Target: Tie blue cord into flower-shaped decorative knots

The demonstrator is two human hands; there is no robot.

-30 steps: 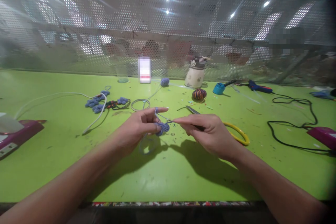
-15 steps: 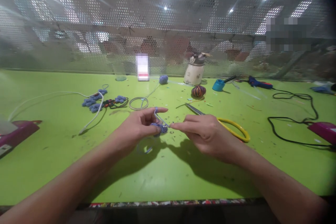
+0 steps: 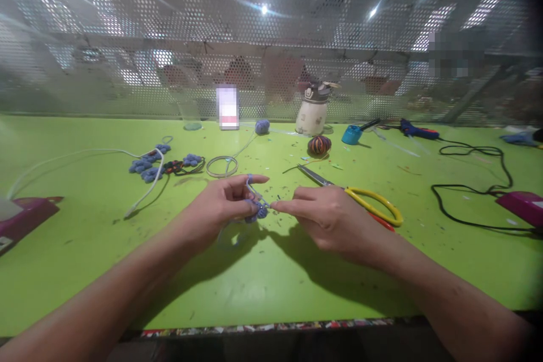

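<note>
Between thumb and fingers, my left hand (image 3: pixel 224 199) pinches a small piece of blue-purple crochet (image 3: pixel 259 212). Blue yarn (image 3: pixel 250 181) wraps round its raised index finger and runs down to the piece. My right hand (image 3: pixel 326 215) is closed on a thin crochet hook (image 3: pixel 268 206), whose tip meets the loops at the piece's right side; most of the hook is hidden in the fingers. Under and behind the right hand lie scissors (image 3: pixel 375 203) with yellow and red handles. Beyond the hands, a blue-purple yarn ball (image 3: pixel 262 126) trails a strand toward a ring-shaped coil (image 3: pixel 222 167).
Blue crocheted flowers (image 3: pixel 146 168) and a white cable (image 3: pixel 159 178) lie at left. Farther back stand a phone (image 3: pixel 228 107), a white jug (image 3: pixel 311 116) and a blue pot (image 3: pixel 352 134). A multicoloured yarn ball (image 3: pixel 319 146) and a glue gun (image 3: pixel 418 130) lie toward the right.
The hook tip and the yarn at the crochet piece have shifted slightly, and the piece is tilted a little lower. Both hands keep their grip; the whole view has moved slightly.
</note>
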